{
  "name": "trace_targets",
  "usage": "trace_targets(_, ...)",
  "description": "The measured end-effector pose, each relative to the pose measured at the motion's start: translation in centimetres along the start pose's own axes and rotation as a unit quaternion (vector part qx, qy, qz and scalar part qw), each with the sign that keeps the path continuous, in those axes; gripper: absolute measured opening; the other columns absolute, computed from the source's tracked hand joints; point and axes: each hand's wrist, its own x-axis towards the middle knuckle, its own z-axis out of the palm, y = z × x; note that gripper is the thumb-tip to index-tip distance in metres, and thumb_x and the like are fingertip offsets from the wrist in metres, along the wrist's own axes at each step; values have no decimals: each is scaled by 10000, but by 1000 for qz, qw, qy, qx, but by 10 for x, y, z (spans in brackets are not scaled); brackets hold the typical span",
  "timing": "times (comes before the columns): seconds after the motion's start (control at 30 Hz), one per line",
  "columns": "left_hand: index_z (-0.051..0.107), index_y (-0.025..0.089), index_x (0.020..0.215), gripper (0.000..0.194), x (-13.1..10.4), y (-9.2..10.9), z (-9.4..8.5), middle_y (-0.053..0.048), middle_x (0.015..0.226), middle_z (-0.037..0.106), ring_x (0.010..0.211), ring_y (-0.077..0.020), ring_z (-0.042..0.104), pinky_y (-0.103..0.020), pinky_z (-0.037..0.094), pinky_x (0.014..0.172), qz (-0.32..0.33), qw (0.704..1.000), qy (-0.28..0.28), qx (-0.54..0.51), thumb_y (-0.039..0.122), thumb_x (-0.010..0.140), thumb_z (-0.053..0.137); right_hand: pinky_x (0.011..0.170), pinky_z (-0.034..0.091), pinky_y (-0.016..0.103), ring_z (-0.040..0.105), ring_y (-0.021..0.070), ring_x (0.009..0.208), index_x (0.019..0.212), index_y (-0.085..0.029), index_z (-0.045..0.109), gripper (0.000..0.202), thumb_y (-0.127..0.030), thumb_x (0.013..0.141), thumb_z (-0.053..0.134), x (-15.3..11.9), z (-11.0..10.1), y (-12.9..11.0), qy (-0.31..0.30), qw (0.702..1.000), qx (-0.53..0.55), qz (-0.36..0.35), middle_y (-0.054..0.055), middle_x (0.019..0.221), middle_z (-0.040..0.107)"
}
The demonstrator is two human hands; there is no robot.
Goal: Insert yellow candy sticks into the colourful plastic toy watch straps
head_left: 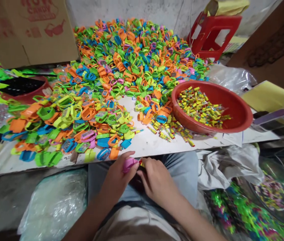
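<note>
My left hand [119, 177] is closed around a pink toy watch [129, 164] above my lap, just off the table's front edge. Close beside it, my right hand [157, 177] pinches a small yellow-and-red wrapped candy tube [141, 163] against the watch's edge; fingers hide most of the tube. Whether the tube is partly inside the watch I cannot tell. Left of my hands lies a heap of colourful toy watches [88, 113], with a few tubes among them. Several loose candy tubes [167, 132] are scattered on the white table [142, 147].
A red basin [239, 107] of candy tubes stands at the right. A larger pile of toy watches [137, 50] reaches the wall. At the back are a cardboard box [31, 33] and a red stool [214, 33]. Clear plastic bags [56, 201] lie below left.
</note>
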Motion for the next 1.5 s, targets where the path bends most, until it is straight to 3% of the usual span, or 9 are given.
trace_targets(0.17,555,219,1154,366,5,-8,2,-31,905,703,836,-193,652,-316,492,787,-76,992,-98,-32,356,815,582,598,289,316,537,193,599,814,-197,509,119,-252,912,471,1,10,6,-45,995,-83,-22,42,675,606)
trace_targets(0.33,538,220,929,153,7,-14,0,28,703,625,648,-155,588,-254,439,595,-74,987,-143,-15,301,801,564,569,248,304,517,162,530,765,-206,510,134,-233,891,474,0,17,13,-66,995,-32,-62,14,605,600)
trace_targets(0.47,535,207,725,130,6,-21,-4,-24,858,686,813,-184,630,-281,481,729,-21,989,-147,0,292,822,545,572,275,300,548,172,564,757,-202,530,142,-227,895,510,4,23,10,-78,996,-2,-43,16,647,624)
trace_targets(0.63,596,212,704,175,7,-26,-21,-89,1307,579,1217,-250,519,-386,389,1033,80,993,-45,74,295,843,529,716,422,312,619,220,837,1040,-196,579,341,-474,855,647,12,16,23,-33,993,113,3,50,939,672)
trace_targets(0.83,594,217,609,284,38,-1,-67,-62,1130,640,1070,-251,556,-420,397,958,165,964,91,188,334,851,506,776,431,350,593,241,898,1028,-169,601,256,-380,955,476,34,2,84,90,988,52,116,95,958,632)
trace_targets(1.0,596,210,649,277,88,36,-107,-59,1167,648,1109,-276,526,-461,329,1005,223,904,222,290,357,863,499,792,362,379,539,280,939,951,-172,647,169,-310,883,578,71,9,110,57,973,-118,188,118,1002,610)
trace_targets(1.2,630,183,820,267,134,50,-135,-146,1023,655,1061,-350,515,-512,313,959,127,802,294,504,401,860,483,794,354,389,541,289,941,808,-147,624,74,-180,827,560,89,18,114,61,972,-80,213,150,956,633)
trace_targets(1.37,626,129,1044,329,140,59,-101,-175,1089,624,1067,-354,507,-485,348,923,124,799,284,516,360,863,479,630,406,286,561,179,672,915,-170,550,126,-277,864,508,82,5,134,129,967,63,210,28,753,613)
trace_targets(1.5,662,178,1076,304,155,67,-22,-121,1157,632,1097,-295,503,-431,347,953,166,866,101,460,264,902,428,561,412,253,501,142,593,915,-188,538,274,-439,813,578,72,0,145,255,883,349,180,-33,672,520)
